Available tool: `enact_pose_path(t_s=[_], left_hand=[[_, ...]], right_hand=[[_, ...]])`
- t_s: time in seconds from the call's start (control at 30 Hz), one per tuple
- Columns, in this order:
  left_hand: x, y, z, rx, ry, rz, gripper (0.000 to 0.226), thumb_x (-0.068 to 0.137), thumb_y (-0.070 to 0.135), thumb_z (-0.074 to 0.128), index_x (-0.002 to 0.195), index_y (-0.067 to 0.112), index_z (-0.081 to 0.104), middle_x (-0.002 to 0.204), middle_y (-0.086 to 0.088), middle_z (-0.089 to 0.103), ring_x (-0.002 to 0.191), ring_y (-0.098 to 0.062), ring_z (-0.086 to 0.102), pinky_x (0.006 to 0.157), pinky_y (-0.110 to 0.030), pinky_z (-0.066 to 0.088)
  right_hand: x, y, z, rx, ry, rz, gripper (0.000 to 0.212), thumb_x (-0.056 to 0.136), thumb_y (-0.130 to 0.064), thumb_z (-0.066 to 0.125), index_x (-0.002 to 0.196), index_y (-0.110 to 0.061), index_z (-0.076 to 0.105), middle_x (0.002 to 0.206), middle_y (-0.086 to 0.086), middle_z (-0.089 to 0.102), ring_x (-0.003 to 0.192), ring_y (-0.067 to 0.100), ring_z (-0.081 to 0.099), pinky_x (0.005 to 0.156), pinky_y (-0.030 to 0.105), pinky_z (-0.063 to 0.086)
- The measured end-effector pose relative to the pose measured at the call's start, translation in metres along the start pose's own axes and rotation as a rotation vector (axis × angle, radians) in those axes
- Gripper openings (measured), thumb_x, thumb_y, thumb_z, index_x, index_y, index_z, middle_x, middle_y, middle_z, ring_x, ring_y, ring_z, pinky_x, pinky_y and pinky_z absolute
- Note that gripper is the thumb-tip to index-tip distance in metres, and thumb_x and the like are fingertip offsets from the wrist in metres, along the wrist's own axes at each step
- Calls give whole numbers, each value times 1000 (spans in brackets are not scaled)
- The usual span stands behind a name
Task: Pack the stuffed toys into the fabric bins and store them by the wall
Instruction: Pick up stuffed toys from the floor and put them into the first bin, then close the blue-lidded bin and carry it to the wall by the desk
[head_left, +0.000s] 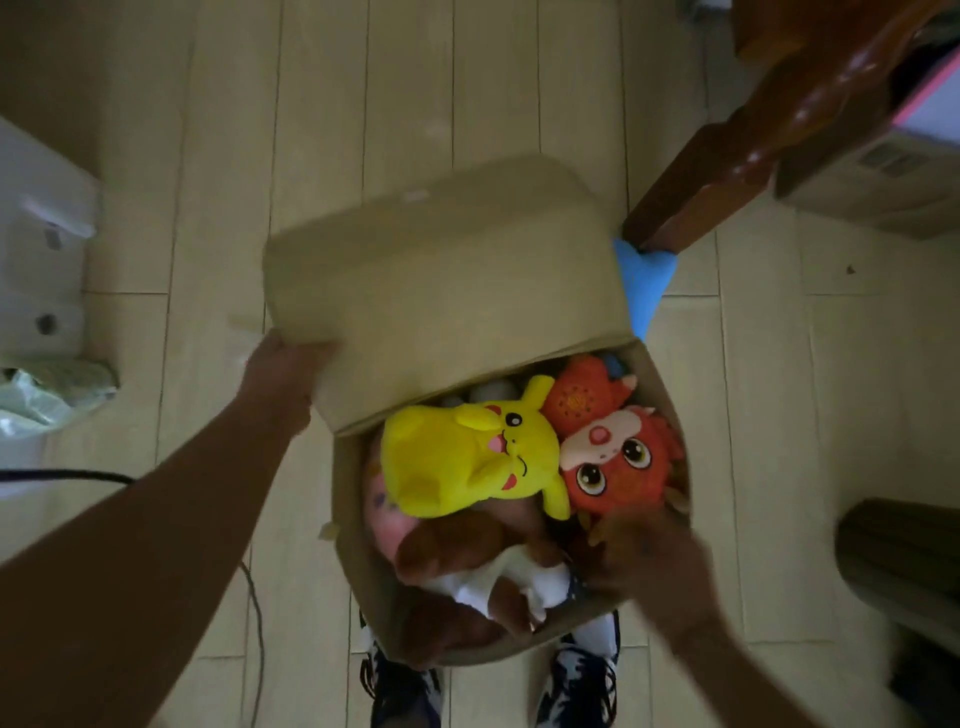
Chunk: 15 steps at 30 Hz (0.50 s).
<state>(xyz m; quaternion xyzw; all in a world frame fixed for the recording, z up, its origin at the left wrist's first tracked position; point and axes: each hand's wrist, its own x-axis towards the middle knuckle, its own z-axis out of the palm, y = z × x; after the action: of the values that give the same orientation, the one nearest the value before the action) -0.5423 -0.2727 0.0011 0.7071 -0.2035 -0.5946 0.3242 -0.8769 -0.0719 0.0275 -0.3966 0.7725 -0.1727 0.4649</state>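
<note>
Nearest the camera, below the fabric bin (358, 561), two dark patterned shoes (576, 686) stand on the pale plank floor (322, 104), partly hidden under the bin's near edge. At the bin's near right corner, the right hand (649, 561) rests on the rim beside the toys; motion blur hides whether its fingers grip the fabric or only press on it. Inside the bin, a brown and white plush (483, 571) lies closest, a pink plush (387, 525) shows at its left, a yellow plush (467, 457) lies on top in the middle, and an orange big-eyed plush (618, 462) sits at the right with another orange toy (582, 395) just beyond it. At the bin's left, the left hand (285, 374) grasps the corner of the lid flap (447, 280), which is hinged at the bin's far side and raised, covering the far part of the opening. Left of the bin, a thin dark cable (257, 623) trails across the floor, and farther left a crumpled plastic bag (47, 395) lies against a white appliance (41, 234). Beyond the bin's far right corner, a dark wooden furniture leg (727, 171) with a blue foot cover (647, 280) stands very close to the lid. Farther right sits a cardboard box (872, 187).
</note>
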Motion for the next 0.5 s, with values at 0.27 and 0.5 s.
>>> enact_pose_path(t_s=[0.27, 0.5], left_hand=[[-38, 83, -25, -349, -60, 280, 42, 90, 35, 55, 126, 15, 61, 129, -10, 63, 122, -27, 59, 105, -45, 45], [-151, -5, -57, 249, -248, 392, 38, 84, 36, 63, 104, 4, 68, 144, -16, 46, 138, -30, 40, 108, -35, 40]], right_hand=[[142, -144, -111, 499, -41, 180, 48, 94, -61, 38, 119, -22, 51, 62, 6, 72, 58, 21, 71, 65, 37, 58], [111, -152, -142, 665, -412, 273, 93, 79, -86, 15, 121, -21, 66, 128, 16, 64, 106, 35, 69, 73, 50, 60]])
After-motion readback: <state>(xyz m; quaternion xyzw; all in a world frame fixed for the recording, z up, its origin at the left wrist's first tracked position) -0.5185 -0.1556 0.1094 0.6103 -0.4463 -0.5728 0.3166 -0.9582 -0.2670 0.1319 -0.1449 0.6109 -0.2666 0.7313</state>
